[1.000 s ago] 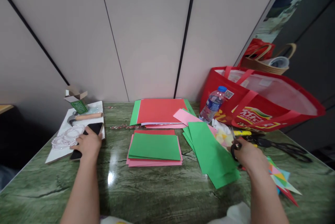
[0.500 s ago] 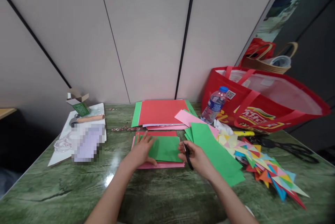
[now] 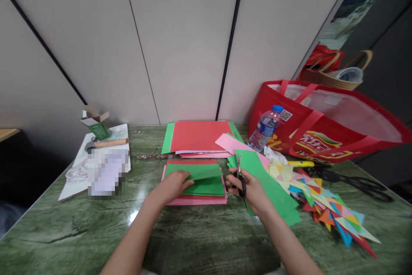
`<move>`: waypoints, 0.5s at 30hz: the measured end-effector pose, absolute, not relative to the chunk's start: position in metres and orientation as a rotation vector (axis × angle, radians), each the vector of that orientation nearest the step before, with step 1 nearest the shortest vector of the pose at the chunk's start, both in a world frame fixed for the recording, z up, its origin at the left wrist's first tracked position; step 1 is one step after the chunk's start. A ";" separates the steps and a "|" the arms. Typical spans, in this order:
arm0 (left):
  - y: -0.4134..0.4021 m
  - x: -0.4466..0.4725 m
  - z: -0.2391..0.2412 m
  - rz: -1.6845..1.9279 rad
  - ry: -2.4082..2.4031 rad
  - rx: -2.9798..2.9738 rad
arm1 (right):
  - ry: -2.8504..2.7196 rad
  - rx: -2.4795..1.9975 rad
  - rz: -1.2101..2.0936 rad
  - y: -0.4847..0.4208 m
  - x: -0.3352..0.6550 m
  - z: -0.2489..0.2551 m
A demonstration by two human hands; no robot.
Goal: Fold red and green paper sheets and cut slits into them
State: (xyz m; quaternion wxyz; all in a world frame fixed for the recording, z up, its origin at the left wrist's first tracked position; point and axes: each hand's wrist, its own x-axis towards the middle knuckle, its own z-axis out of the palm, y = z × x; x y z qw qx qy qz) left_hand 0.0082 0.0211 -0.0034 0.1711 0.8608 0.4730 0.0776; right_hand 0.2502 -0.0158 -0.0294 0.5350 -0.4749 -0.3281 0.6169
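My left hand (image 3: 174, 185) is closed at the near edge of a green paper sheet (image 3: 202, 172), whose front side is raised in a curl. Under it lies a stack of green, red and pink paper (image 3: 206, 201) on the table. Small black-handled scissors (image 3: 238, 163) are in my right hand (image 3: 252, 189), with the blades pointing away from me. That hand hovers just right of the stack, over long green paper strips (image 3: 273, 193); its fingers are partly curled round the handles.
A red stack of larger sheets (image 3: 199, 135) lies behind. To the right are a water bottle (image 3: 265, 129), a red bag (image 3: 289, 116), folded colored paper pieces (image 3: 334, 206) and large black scissors (image 3: 360, 182). A white board (image 3: 74, 185) with a small box (image 3: 98, 127) is at left.
My left hand has gone from lying spread on the stack to lifting the top green sheet's near edge. My right hand has shifted slightly right, and its scissors now point forward.
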 end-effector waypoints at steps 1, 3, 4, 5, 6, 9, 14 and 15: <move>0.022 0.008 -0.004 0.249 1.360 2.458 | -0.768 -1.129 1.467 -0.016 0.250 -0.029; 0.025 0.009 -0.003 0.315 1.411 2.484 | -0.738 -1.128 1.466 -0.016 0.251 -0.028; 0.026 0.009 -0.002 0.376 1.432 2.505 | -0.722 -1.126 1.471 -0.016 0.251 -0.027; 0.026 0.009 0.000 0.490 1.440 2.535 | -0.708 -1.122 1.480 -0.016 0.251 -0.026; 0.026 0.009 0.003 0.660 1.428 2.569 | -0.694 -1.119 1.490 -0.016 0.251 -0.025; 0.021 0.011 0.015 1.347 1.241 2.604 | -0.659 -1.116 1.530 -0.016 0.251 -0.024; 0.008 0.019 0.032 1.614 1.053 2.547 | -0.660 -1.098 1.561 -0.016 0.251 -0.023; 0.007 0.020 0.033 1.633 1.029 2.543 | -0.672 -1.090 1.572 -0.017 0.250 -0.021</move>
